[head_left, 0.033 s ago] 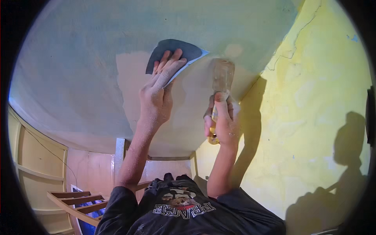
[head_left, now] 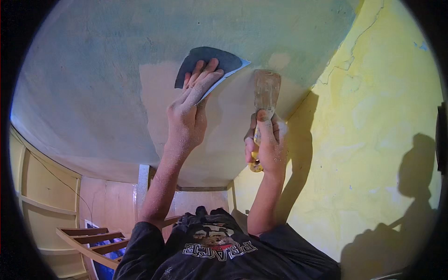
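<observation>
My left hand [head_left: 189, 109], dusted with pale powder, presses a sheet of dark grey sandpaper [head_left: 212, 55] against a blue-green painted surface [head_left: 107, 70]. Its fingers lie over the sheet, whose light blue back shows along a curled right edge. Beneath that hand spreads a smooth pale patch [head_left: 156, 98] of filler. My right hand [head_left: 270, 142] is closed round the yellow handle of a putty knife [head_left: 267, 88]. The knife points away from me, its wide, smeared blade close to the pale area. Whether the blade touches the surface I cannot tell.
To the right stands a yellow wall [head_left: 364, 140] with a crack near its top and shadows across it. A brown wooden ladder-like frame [head_left: 91, 242] is at the lower left, near cream panelling [head_left: 49, 186]. A grey post [head_left: 143, 179] rises behind my left forearm.
</observation>
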`<state>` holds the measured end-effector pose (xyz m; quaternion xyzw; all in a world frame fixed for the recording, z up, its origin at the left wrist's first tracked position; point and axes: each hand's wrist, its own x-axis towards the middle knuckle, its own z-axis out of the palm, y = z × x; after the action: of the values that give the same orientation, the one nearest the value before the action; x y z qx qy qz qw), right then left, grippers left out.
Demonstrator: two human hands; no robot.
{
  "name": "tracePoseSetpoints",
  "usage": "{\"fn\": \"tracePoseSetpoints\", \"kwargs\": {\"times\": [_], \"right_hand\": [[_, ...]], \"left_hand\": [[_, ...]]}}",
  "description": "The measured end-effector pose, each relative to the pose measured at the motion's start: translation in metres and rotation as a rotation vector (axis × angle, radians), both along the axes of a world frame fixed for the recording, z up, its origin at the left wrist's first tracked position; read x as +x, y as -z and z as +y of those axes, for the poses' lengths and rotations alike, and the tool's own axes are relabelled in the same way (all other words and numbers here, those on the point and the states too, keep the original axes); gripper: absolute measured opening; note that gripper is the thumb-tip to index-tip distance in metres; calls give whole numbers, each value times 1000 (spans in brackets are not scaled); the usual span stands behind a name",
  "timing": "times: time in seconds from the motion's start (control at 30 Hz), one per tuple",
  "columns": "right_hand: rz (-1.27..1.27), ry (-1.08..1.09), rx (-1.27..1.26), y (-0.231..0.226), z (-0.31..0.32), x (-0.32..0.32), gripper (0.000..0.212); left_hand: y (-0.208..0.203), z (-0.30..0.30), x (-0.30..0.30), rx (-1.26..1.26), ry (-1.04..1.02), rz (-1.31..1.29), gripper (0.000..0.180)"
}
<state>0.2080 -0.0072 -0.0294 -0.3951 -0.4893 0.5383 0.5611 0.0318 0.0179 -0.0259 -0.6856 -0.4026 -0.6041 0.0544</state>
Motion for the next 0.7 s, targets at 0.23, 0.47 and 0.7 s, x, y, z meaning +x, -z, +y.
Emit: {"fn": "tracePoseSetpoints", "kwargs": {"times": [0.23,0.47,0.7], "right_hand": [[-2,2,38,17,12,5,32],[13,30,79,15,12,2,32],[-9,11,44,5,9,0,33]], "left_hand": [[8,7,5,-17,14,-21,30],[4,7,3,-22,17,-16,30],[2,8,3,-24,-8,-3,30]]}}
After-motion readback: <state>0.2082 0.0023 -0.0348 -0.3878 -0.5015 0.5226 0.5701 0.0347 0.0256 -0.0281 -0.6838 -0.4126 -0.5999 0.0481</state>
